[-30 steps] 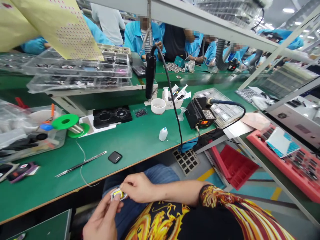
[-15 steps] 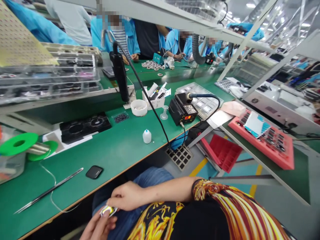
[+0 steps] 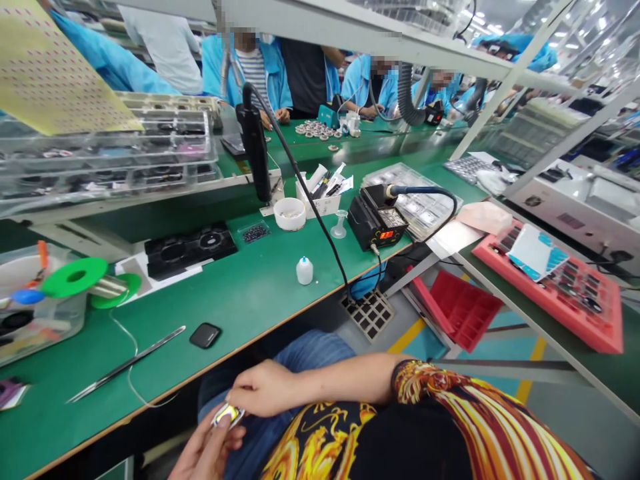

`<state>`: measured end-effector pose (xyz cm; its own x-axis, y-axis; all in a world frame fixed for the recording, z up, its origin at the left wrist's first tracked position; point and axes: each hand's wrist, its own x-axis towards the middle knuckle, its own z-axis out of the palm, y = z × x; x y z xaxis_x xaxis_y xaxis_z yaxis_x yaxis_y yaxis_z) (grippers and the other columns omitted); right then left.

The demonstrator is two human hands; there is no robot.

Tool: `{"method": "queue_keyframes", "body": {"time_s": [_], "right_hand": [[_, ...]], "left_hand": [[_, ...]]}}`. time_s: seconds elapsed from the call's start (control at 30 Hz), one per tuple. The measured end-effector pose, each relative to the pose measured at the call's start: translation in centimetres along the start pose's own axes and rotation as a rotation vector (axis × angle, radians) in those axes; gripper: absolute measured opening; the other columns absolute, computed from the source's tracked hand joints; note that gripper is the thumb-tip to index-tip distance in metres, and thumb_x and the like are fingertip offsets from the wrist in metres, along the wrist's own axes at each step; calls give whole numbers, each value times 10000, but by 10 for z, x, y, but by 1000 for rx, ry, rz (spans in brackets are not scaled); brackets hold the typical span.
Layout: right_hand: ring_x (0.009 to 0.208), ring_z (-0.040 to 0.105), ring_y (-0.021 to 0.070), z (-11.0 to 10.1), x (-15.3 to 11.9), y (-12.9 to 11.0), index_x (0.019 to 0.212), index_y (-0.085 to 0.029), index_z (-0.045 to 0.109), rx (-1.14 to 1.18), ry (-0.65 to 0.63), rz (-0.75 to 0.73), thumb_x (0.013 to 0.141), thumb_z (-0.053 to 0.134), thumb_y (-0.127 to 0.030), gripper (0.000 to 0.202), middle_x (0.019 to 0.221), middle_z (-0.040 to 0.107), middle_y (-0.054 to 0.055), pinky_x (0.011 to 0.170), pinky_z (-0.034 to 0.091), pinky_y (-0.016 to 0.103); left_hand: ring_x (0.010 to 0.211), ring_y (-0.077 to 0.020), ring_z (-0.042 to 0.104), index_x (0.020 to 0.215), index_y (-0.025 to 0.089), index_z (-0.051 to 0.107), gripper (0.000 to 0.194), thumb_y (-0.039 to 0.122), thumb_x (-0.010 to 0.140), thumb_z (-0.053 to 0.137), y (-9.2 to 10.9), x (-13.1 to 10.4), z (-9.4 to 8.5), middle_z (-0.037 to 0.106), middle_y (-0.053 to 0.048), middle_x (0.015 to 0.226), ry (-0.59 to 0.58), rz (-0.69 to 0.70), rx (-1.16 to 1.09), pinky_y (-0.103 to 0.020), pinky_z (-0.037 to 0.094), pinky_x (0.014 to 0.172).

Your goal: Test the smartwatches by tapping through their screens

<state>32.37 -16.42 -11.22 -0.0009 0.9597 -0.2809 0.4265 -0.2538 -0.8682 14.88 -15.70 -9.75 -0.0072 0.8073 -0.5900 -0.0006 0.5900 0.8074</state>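
A small silvery-white part with a yellow patch (image 3: 227, 416) is held over my lap, below the bench edge. My left hand (image 3: 209, 445) grips it between thumb and fingers from the lower left. My right hand (image 3: 264, 390) has its fingers closed at the part's upper right side, pinching its edge. On the green bench (image 3: 260, 293), nearest the hands, lies a black rounded-square piece (image 3: 205, 335). Left of it are metal tweezers (image 3: 127, 363) lying across a thin wire.
A solder spool (image 3: 75, 277) stands at the left. Further back are a white bottle (image 3: 305, 271), a round white dish (image 3: 289, 214) and a black soldering station (image 3: 377, 220). A red tray (image 3: 595, 320) lies at the right; people sit across the bench.
The whole view has shifted, so the bench items and my hands appear further right. Both hands keep hold of the small part, with little change in their grip.
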Motion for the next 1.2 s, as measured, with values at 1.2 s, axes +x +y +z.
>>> {"method": "queue_keyframes", "body": {"time_s": [1.2], "right_hand": [[715, 646, 107, -9, -5, 0, 880, -171, 780, 74, 97, -126, 993, 728, -243, 144, 788, 734, -15, 647, 402, 184]], "left_hand": [[728, -126, 647, 1204, 104, 802, 620, 479, 741, 972, -7, 0, 18, 791, -53, 912, -98, 137, -86, -230, 542, 695]]}}
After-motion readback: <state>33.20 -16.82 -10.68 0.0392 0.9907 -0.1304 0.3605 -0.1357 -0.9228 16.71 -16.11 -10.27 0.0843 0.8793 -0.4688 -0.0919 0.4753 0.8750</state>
